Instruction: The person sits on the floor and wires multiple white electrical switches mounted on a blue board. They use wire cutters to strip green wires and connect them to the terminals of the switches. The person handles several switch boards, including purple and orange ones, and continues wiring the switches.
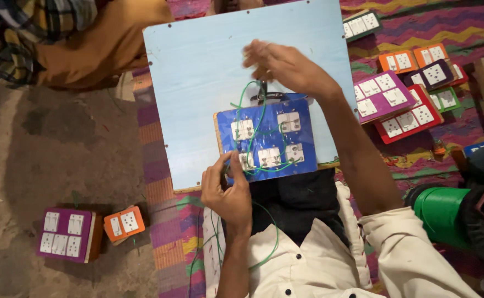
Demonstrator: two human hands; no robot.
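Purple switch box (pixel 67 234), orange one (pixel 124 223) on floor; coloured switch boards (pixel 404 99) on striped mat (pixel 418 27); green spool (pixel 440 212).

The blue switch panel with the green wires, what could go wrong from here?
The blue panel juts over the near edge of the light blue board; only the left hand steadies it, so it might tip. Loose green wire loops across it toward the right hand and could snag.
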